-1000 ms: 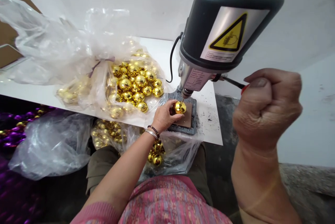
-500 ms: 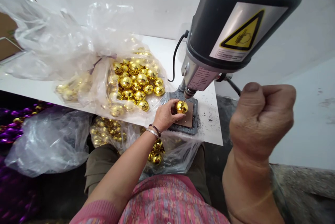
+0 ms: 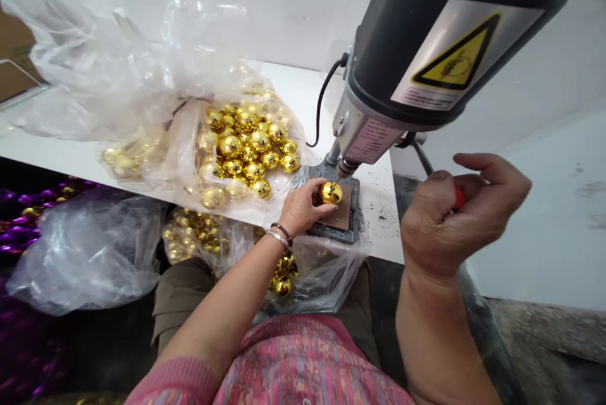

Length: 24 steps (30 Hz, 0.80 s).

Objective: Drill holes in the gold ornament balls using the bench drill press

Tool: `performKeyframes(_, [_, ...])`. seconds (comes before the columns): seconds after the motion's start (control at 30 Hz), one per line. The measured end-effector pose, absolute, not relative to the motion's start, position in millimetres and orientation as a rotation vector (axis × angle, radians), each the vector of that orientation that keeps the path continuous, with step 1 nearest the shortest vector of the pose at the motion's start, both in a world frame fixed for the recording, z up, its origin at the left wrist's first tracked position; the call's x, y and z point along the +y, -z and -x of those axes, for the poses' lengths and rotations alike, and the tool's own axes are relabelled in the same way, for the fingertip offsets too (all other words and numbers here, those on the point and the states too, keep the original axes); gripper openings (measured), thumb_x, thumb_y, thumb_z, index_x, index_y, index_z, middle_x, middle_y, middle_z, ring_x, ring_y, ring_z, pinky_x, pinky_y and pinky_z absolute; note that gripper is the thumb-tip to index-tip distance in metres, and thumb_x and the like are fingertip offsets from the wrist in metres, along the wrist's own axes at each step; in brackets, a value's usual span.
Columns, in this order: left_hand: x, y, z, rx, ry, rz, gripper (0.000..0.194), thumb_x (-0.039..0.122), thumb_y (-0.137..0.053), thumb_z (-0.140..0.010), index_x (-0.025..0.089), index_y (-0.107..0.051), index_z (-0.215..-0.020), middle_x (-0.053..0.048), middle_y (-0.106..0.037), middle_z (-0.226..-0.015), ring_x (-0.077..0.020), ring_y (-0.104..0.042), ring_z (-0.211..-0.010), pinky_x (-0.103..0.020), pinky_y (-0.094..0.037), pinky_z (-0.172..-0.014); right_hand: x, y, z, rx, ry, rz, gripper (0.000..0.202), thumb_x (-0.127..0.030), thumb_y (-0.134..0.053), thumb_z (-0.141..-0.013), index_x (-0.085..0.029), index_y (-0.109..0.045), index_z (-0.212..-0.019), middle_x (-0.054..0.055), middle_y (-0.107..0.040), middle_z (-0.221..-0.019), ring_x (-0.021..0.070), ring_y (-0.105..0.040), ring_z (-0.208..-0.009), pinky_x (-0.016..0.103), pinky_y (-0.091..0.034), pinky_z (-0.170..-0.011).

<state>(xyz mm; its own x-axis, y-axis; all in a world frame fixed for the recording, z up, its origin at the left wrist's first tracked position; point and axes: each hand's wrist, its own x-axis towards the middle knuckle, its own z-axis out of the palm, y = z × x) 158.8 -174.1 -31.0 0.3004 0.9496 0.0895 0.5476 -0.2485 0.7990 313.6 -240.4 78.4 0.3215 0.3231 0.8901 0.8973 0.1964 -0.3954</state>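
My left hand (image 3: pixel 303 206) grips a gold mirrored ball (image 3: pixel 331 192) between thumb and fingers, over a brown pad (image 3: pixel 341 211) on the grey base of a drill press (image 3: pixel 407 45). Just above the ball is the drill chuck (image 3: pixel 347 168); a thin bit runs from it down to the ball's top. Whether the bit has entered the ball I cannot tell. To the right, my right hand (image 3: pixel 461 216) is closed around the press's feed lever (image 3: pixel 423 158), and the lever's red knob (image 3: pixel 459 199) shows between thumb and forefinger.
An opened clear plastic bag (image 3: pixel 184 159) of gold mirrored balls (image 3: pixel 259 140) lies on the white table left of the press. More gold balls sit in plastic on my lap. Dark shavings (image 3: pixel 376 217) dot the table's right end. A black cable (image 3: pixel 318 108) hangs behind.
My right hand has shifted slightly left, and its forefinger has lifted so the red knob now shows. The left hand still holds the ball under the chuck. The whole view has shifted slightly.
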Motion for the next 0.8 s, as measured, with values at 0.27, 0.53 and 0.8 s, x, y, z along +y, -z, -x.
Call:
performKeyframes(0.27, [-175,29,-158,1.330,-0.750,-1.913,0.056,0.038,-0.081,-0.073,0.024,-0.065,-0.125,0.000,-0.072,-0.090,-0.0166,-0.065,-0.078,-0.027,-0.045,-0.068,-238,-66,-318,-1.232,0.700,1.347,0.024,-0.017,-0.049,-0.081,-0.011,-0.059,-0.102,-0.002,-0.052,-0.081,-0.0006,-0.042,-0.060,0.017,-0.037,-0.060])
performKeyframes(0.53, [-175,28,-158,1.322,-0.745,-1.929,0.056,0.038,-0.080,-0.074,0.023,-0.064,-0.126,-0.001,-0.072,-0.092,-0.0180,-0.066,-0.081,-0.028,-0.048,-0.072,-234,-55,-319,-1.175,0.756,1.335,0.023,-0.020,-0.047,-0.084,-0.013,-0.062,-0.100,0.001,-0.058,-0.085,0.0029,-0.048,-0.066,0.020,-0.041,-0.064])
performKeyframes(0.8, [-175,27,-159,1.314,-0.757,-1.926,0.054,0.037,-0.080,-0.074,0.024,-0.065,-0.124,-0.001,-0.074,-0.093,-0.0186,-0.067,-0.081,-0.028,-0.048,-0.072,-230,-44,-317,-1.148,0.830,1.328,0.021,-0.021,-0.041,-0.089,-0.019,-0.062,-0.096,0.003,-0.061,-0.086,0.0097,-0.058,-0.081,0.025,-0.048,-0.076])
